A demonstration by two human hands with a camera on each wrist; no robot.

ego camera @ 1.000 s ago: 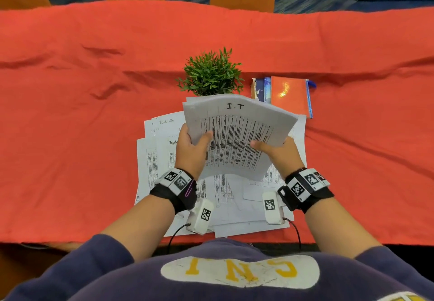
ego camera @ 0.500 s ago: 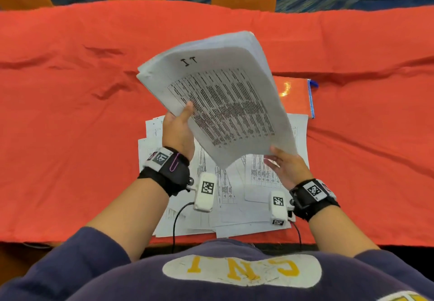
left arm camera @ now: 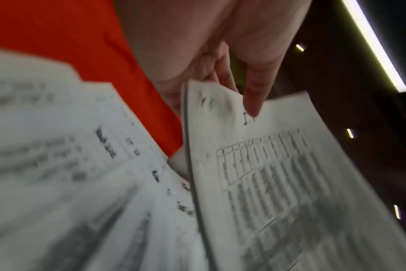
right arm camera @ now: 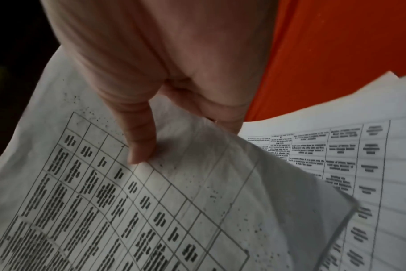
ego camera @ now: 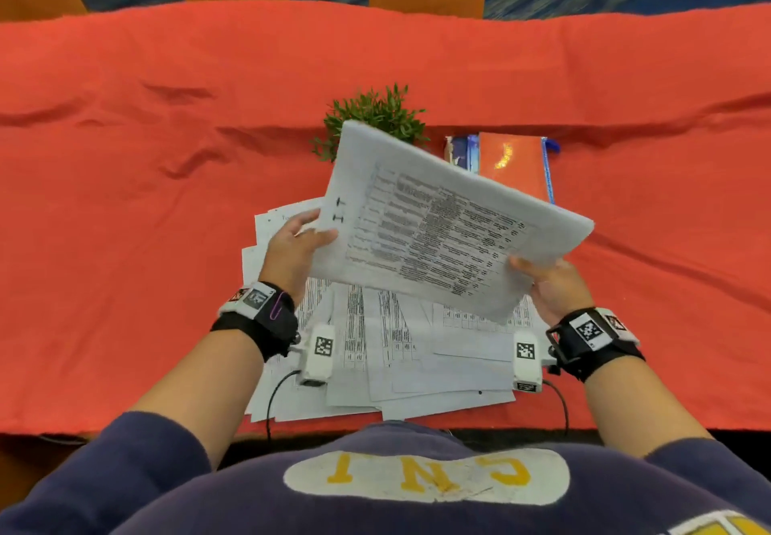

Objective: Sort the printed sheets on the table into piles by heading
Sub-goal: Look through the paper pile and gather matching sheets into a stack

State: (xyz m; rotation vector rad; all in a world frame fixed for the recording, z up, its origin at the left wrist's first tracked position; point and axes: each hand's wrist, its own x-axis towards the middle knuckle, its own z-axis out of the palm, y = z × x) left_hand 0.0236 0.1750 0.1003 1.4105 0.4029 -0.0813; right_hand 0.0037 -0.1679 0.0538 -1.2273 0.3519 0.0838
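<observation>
My left hand (ego camera: 297, 247) pinches the heading end of the I.T bundle (ego camera: 442, 225), thumb on top beside the handwritten letters, fingers curled beneath. My right hand (ego camera: 555, 284) grips the opposite end the same way, thumb pressing the printed table. Between them the bundle rides in the air, turned sideways and tilted, several sheets thick, above the middle of the desk's near edge.

Under it, the loose sheets (ego camera: 396, 351) lie fanned and overlapping on the red cloth (ego camera: 125, 242), some hanging right at the near edge. Beyond the bundle sit a small green plant (ego camera: 371, 113) and an orange notebook (ego camera: 515, 163), with other books just beside the notebook.

Now, the step as I judge it: find this bundle a home of its own. Best to keep both grips firm so no sheet slides out, square the edges, then lay it flat on bare cloth well apart from the unsorted heap, heading showing, so later I.T sheets can be matched to it. Either side of the heap has open cloth; I'd steer clear of the plant.
</observation>
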